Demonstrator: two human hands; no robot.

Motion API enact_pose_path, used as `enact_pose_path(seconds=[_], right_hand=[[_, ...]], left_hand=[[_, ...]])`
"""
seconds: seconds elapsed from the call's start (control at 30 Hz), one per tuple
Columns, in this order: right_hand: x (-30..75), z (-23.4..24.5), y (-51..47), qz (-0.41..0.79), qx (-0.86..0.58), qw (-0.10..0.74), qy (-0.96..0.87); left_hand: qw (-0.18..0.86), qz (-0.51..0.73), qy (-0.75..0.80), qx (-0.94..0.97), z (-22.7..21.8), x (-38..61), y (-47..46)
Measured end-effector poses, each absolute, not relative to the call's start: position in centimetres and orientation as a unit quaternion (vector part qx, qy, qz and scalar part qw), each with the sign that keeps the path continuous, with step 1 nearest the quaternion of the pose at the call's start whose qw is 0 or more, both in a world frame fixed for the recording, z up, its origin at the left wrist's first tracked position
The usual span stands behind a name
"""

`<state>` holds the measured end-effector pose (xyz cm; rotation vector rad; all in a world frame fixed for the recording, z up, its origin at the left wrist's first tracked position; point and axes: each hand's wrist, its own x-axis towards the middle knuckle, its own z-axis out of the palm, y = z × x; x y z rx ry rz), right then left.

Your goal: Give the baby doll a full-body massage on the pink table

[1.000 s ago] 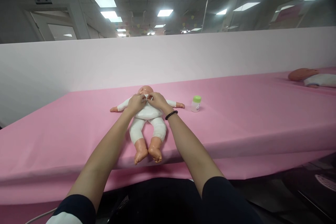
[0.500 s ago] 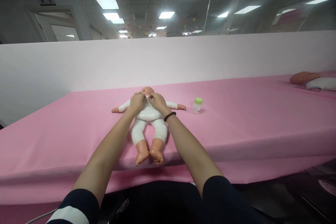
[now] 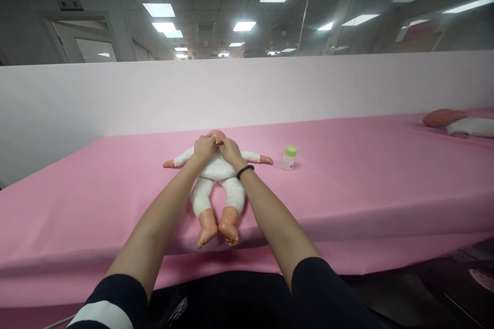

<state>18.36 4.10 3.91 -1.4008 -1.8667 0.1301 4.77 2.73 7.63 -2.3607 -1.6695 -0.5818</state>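
A baby doll (image 3: 216, 185) in a white suit lies on its back on the pink table (image 3: 347, 180), arms spread, bare feet at the near edge. My left hand (image 3: 203, 148) and my right hand (image 3: 230, 150) meet at the doll's neck, fingers pinched together on the collar of the white suit. They hide most of the doll's head. A dark bead bracelet (image 3: 245, 170) circles my right wrist.
A small bottle (image 3: 289, 158) with a green cap stands to the right of the doll. A second doll (image 3: 457, 123) lies at the far right of the table. A pale partition wall (image 3: 247, 92) runs along the table's back edge.
My two hands have drawn closer together at the doll's neck, and the right wrist has shifted slightly left. The doll and bottle have stayed put.
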Motion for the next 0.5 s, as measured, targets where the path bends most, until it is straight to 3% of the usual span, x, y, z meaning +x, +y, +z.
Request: enact_pose_path(seconds=[0.33, 0.5], right_hand=[[18.6, 3.6, 4.4, 0.077, -0.56, 0.418, -0.711], [19.1, 4.4, 4.4, 0.102, -0.594, 0.479, -0.639]], left_hand=[[0.032, -0.263, -0.56, -0.785, 6.8, 4.2, 3.7], [-0.125, -0.413, -0.585, -0.687, 4.7, 0.9, 2.9]])
